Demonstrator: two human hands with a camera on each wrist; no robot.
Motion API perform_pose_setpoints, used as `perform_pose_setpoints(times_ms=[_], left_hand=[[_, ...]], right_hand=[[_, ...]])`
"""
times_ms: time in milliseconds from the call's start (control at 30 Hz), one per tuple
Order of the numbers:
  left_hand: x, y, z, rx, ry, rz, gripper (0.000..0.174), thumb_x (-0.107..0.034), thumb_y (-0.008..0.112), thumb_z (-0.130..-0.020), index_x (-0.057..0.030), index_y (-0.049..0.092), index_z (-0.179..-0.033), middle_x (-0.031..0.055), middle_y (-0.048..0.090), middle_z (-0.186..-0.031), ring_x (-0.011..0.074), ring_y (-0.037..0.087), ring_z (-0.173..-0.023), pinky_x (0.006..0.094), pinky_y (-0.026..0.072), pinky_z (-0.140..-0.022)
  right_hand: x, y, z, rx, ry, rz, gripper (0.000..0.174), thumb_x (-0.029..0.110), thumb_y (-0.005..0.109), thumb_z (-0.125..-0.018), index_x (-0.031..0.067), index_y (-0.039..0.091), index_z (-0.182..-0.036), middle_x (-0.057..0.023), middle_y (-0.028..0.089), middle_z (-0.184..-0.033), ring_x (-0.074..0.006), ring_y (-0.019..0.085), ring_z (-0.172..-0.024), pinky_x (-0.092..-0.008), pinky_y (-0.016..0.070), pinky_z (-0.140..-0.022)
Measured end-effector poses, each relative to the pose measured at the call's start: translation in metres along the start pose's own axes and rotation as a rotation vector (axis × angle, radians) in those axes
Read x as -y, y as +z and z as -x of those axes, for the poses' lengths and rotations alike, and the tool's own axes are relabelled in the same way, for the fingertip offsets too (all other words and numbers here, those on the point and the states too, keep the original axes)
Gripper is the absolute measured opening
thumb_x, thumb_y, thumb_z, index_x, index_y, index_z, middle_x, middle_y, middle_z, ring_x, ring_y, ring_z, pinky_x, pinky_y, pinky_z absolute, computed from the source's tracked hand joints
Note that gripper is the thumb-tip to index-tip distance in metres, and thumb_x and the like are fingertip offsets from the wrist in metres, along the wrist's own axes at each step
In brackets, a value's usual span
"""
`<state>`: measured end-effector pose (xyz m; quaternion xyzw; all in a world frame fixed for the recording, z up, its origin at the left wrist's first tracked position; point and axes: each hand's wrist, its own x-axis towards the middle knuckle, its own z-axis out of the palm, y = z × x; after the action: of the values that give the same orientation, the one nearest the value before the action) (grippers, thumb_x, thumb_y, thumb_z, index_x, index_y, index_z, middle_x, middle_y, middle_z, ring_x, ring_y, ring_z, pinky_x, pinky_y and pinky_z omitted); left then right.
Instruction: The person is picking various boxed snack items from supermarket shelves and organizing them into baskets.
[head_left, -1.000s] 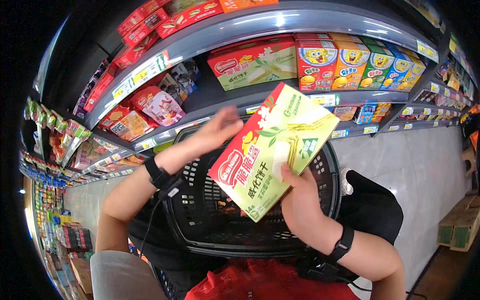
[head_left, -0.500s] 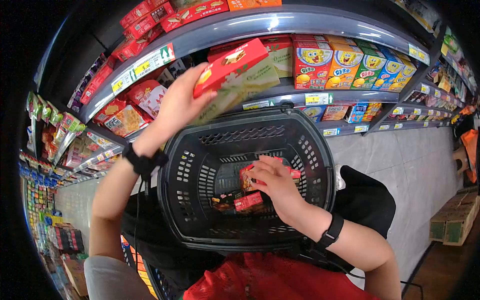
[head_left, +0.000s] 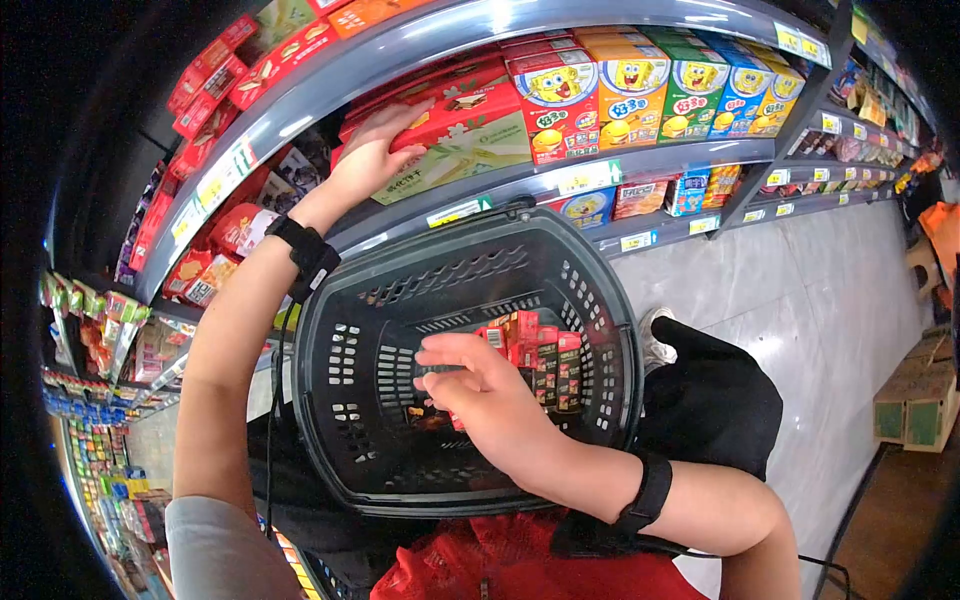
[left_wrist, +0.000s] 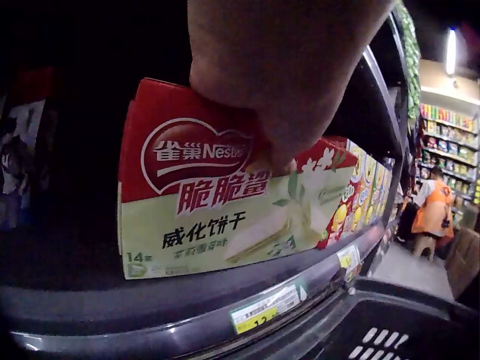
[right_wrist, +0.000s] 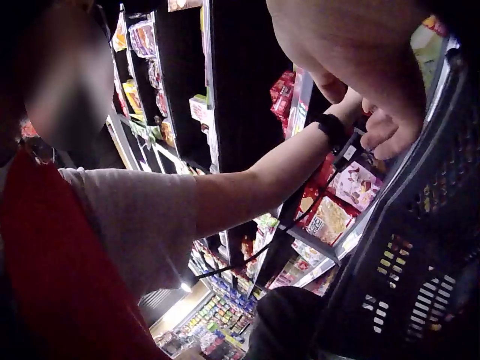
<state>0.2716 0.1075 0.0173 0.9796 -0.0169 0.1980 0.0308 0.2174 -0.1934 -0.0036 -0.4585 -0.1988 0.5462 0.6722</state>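
Up on the shelf (head_left: pixel 650 160) in the upper middle of the head view, I've got the left hand (head_left: pixel 372 150) on the wafer box (head_left: pixel 465 150), the red-and-green carton standing on its long edge just left of the cartoon snack boxes (head_left: pixel 560 100). Fingers lie across its top at the left corner, and the left wrist view shows one fingertip (left_wrist: pixel 270 154) pressed on the red front panel just below the top edge, so I call that a grip on the corner. The box (left_wrist: pixel 217 202) sits flat on the shelf board, face out. I'd judge it light: thin glossy card, stiff along the folds but easy to dent mid-panel, a bit slick, and the wafers inside brittle. Best hold, I reckon, is across the top edge near a corner, thumb in front and fingers behind, not a squeeze on the broad face. Lower centre, the right hand (head_left: pixel 480 395) hovers inside the black basket (head_left: pixel 450 235), fingers relaxed and spread, nothing in them, close to the small red packs (head_left: pixel 545 360). Whether it touches them I can't tell.
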Motion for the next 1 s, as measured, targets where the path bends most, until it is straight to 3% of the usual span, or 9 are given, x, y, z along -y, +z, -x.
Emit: perform_pose_setpoints(times_ms=[333, 733, 867, 1000], left_hand=[[0.022, -0.002, -0.006, 0.126, 0.001, 0.157, 0.056, -0.021, 0.061, -0.079, -0.0107, 0.039, -0.129, 0.0186, 0.046, -0.124, 0.0329, 0.043, -0.114, 0.0369, 0.0357, -0.095], [0.021, 0.009, -0.003, -0.065, -0.028, -0.083, 0.046, -0.02, 0.059, -0.079, -0.012, 0.048, -0.123, 0.0145, 0.048, -0.121, 0.0323, 0.044, -0.112, 0.0402, 0.0364, -0.093], [0.028, 0.022, -0.003, -0.127, 0.013, -0.157, 0.047, -0.017, 0.059, -0.076, -0.0118, 0.049, -0.122, 0.013, 0.05, -0.119, 0.0317, 0.044, -0.11, 0.0393, 0.0372, -0.093], [0.014, 0.016, -0.005, -0.135, -0.014, -0.276, 0.055, -0.024, 0.063, -0.072, -0.0134, 0.047, -0.124, 0.0133, 0.045, -0.122, 0.0332, 0.041, -0.114, 0.0426, 0.0342, -0.095]], right_hand=[[0.005, -0.001, -0.004, 0.03, 0.02, 0.007, 0.033, 0.01, 0.047, -0.086, 0.005, 0.042, -0.118, -0.0087, 0.049, -0.112, -0.0166, 0.053, -0.098, -0.0255, 0.0415, -0.075], [-0.019, -0.008, -0.015, 0.011, 0.091, 0.104, 0.032, 0.01, 0.048, -0.086, 0.004, 0.044, -0.117, -0.0095, 0.051, -0.11, -0.0179, 0.054, -0.097, -0.0282, 0.0433, -0.079], [-0.014, -0.005, -0.013, -0.017, 0.14, 0.031, 0.029, 0.009, 0.047, -0.086, 0.0036, 0.047, -0.114, -0.0088, 0.053, -0.108, -0.0179, 0.054, -0.097, -0.0295, 0.0435, -0.082], [-0.014, -0.005, -0.015, -0.017, 0.104, 0.065, 0.027, 0.009, 0.047, -0.087, 0.0036, 0.049, -0.113, -0.0073, 0.054, -0.107, -0.0182, 0.054, -0.096, -0.0302, 0.0433, -0.081]])
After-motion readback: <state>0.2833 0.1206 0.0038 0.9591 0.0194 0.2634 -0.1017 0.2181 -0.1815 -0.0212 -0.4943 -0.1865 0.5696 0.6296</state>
